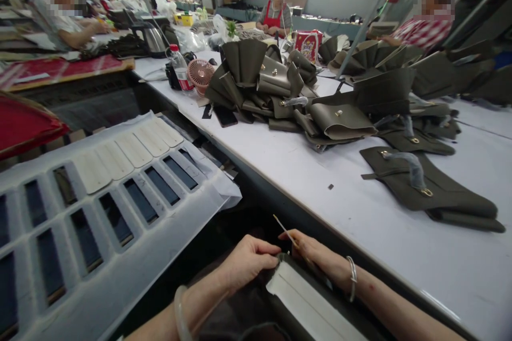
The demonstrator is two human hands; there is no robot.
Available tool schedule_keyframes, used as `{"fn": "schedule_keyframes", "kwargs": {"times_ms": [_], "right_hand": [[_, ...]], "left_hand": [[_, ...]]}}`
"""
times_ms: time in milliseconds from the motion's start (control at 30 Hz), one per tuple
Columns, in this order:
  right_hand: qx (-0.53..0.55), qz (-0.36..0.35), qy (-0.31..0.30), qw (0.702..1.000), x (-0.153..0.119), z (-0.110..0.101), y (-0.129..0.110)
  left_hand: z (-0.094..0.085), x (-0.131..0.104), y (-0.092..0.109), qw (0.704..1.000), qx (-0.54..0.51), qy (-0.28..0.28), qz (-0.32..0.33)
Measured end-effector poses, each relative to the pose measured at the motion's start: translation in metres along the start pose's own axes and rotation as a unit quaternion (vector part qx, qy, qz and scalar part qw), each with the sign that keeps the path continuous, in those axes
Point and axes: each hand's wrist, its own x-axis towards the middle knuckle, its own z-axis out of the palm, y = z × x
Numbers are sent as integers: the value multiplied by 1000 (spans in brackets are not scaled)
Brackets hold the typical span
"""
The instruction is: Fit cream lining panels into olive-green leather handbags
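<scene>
At the bottom centre, a dark olive leather piece with a pale inner panel lies low in front of me, beside the table edge. My left hand pinches its upper left corner between thumb and fingers. A thin stick with a yellowish tip is held in my right hand, just right of that corner, pointing up and left. A small shiny metal bit shows between the hands. The fingers of my right hand are curled, partly hidden behind the leather.
The white table bears piled olive leather bag pieces, a pink fan, a bottle and a phone. At left stands a plastic-covered rack with pale panels. Several people sit farther back.
</scene>
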Motion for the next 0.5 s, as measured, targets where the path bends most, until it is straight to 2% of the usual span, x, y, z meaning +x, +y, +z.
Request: {"fn": "schedule_keyframes", "kwargs": {"times_ms": [100, 167, 333, 500], "right_hand": [[117, 2, -38, 992, 5, 4, -1], [158, 14, -37, 987, 8, 5, 0], [171, 48, 29, 984, 12, 9, 4], [183, 58, 27, 981, 16, 12, 7]], "left_hand": [[2, 1, -2, 1000, 8, -1, 8], [3, 2, -4, 1000, 18, 3, 13], [3, 3, -7, 999, 28, 14, 10], [1, 2, -6, 1000, 16, 7, -10]]}}
